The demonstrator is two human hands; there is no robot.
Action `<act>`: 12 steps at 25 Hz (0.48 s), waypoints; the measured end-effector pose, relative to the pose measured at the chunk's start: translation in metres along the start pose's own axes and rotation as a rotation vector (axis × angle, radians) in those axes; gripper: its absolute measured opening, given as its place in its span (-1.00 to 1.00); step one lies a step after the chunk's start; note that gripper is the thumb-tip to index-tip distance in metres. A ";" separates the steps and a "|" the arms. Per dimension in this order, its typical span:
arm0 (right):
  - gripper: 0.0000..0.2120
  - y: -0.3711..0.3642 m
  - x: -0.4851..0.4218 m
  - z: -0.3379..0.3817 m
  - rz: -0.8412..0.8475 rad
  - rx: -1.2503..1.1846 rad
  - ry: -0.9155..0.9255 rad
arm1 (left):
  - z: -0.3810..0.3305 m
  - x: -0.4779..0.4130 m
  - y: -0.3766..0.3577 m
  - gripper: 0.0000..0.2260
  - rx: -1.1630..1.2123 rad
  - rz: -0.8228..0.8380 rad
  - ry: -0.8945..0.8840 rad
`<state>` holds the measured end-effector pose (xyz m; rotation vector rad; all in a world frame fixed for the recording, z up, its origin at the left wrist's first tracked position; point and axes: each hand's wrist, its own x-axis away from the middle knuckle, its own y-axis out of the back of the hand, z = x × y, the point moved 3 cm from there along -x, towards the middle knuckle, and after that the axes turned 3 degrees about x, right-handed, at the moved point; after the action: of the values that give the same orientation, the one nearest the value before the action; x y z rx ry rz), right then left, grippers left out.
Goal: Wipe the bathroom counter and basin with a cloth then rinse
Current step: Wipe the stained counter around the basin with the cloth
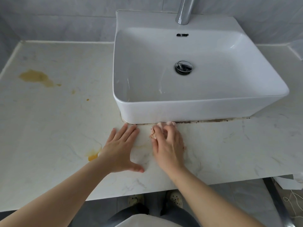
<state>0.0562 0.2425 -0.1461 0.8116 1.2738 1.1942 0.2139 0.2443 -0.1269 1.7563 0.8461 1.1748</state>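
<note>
A white rectangular basin [205, 108] stands on a pale marble counter [57, 122], with a chrome drain plug [183, 67] in its bottom. My right hand [168, 143] grips a small pinkish cloth [161, 126] with curled fingers and presses it onto the counter at the foot of the basin's front wall. My left hand [122, 148] lies flat on the counter just left of it, fingers straight and spread. Most of the cloth is hidden under my right hand.
Yellow-brown stains mark the counter at far left [36, 77] and near my left wrist [92, 157]. Dark grime lines the seam [213, 120] under the basin's front. A chrome tap [184, 12] rises behind the basin. Grey tiled walls enclose the back and left.
</note>
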 end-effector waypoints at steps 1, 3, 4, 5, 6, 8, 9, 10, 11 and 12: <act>-0.65 0.005 -0.005 -0.010 -0.009 0.005 0.032 | 0.000 0.000 0.000 0.15 0.002 0.001 0.000; -0.65 0.010 -0.009 -0.041 -0.073 0.063 -0.032 | 0.000 -0.001 0.000 0.15 0.006 0.004 -0.004; -0.66 0.012 -0.012 -0.056 -0.110 0.078 -0.163 | 0.000 -0.001 0.000 0.15 0.007 0.008 -0.004; -0.66 0.015 -0.014 -0.066 -0.131 0.046 -0.322 | 0.000 0.000 0.000 0.16 0.007 0.007 -0.004; -0.68 0.015 -0.018 -0.068 -0.165 0.012 -0.454 | -0.001 0.000 0.000 0.16 0.007 0.005 -0.003; -0.71 0.010 -0.026 -0.047 -0.188 -0.073 -0.550 | -0.001 0.000 0.001 0.16 0.011 0.004 -0.002; -0.73 0.006 -0.028 -0.028 -0.186 -0.103 -0.512 | -0.001 -0.001 0.001 0.16 0.012 0.004 -0.002; -0.74 0.002 -0.026 -0.008 -0.161 -0.137 -0.429 | -0.001 -0.002 0.000 0.16 0.011 0.005 -0.001; -0.75 -0.001 -0.023 0.013 -0.127 -0.172 -0.304 | -0.001 -0.002 0.000 0.16 0.011 0.005 -0.001; -0.75 -0.005 -0.019 0.029 -0.104 -0.201 -0.162 | -0.001 -0.002 0.000 0.15 0.013 0.003 -0.001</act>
<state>0.0878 0.2275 -0.1403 0.6727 1.0329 1.1286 0.2125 0.2432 -0.1273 1.7690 0.8527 1.1730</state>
